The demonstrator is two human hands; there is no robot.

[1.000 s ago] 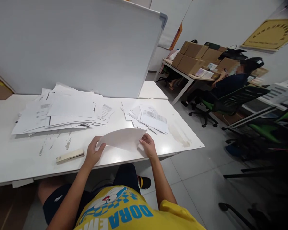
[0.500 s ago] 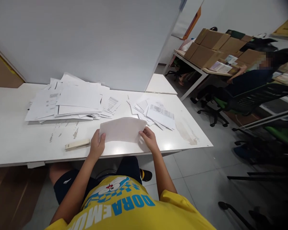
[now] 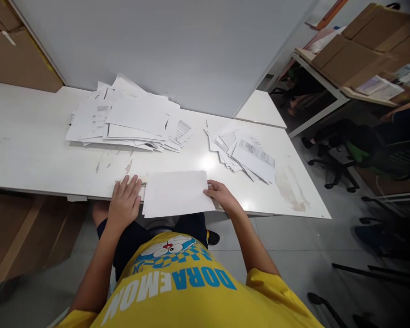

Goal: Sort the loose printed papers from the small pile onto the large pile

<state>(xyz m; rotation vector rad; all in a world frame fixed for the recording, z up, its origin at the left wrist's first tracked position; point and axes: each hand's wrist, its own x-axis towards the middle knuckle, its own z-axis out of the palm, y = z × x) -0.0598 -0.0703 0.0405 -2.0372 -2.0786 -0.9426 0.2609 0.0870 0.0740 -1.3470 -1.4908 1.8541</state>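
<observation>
A few white sheets of paper (image 3: pixel 177 193) lie stacked at the table's front edge, their lower part hanging over it. My right hand (image 3: pixel 222 195) pinches their right edge between thumb and fingers. At their left edge is a cream stapler (image 3: pixel 143 179), mostly covered by my left hand (image 3: pixel 125 200). That hand rests flat on it, fingers stretched out. The stapler's end meets the sheets; whether paper is inside its jaw cannot be made out.
A large messy pile of papers (image 3: pixel 136 114) stands at the back of the white table (image 3: pixel 30 136), and a smaller pile (image 3: pixel 253 157) lies to the right. A grey partition (image 3: pixel 164 45) rises behind. Cardboard boxes (image 3: pixel 355 54) sit on another desk, near a seated person.
My left hand has let go of the paper and moved left onto the stapler. The sheets, held by my right hand, are now lower and flatter. The view has shifted.
</observation>
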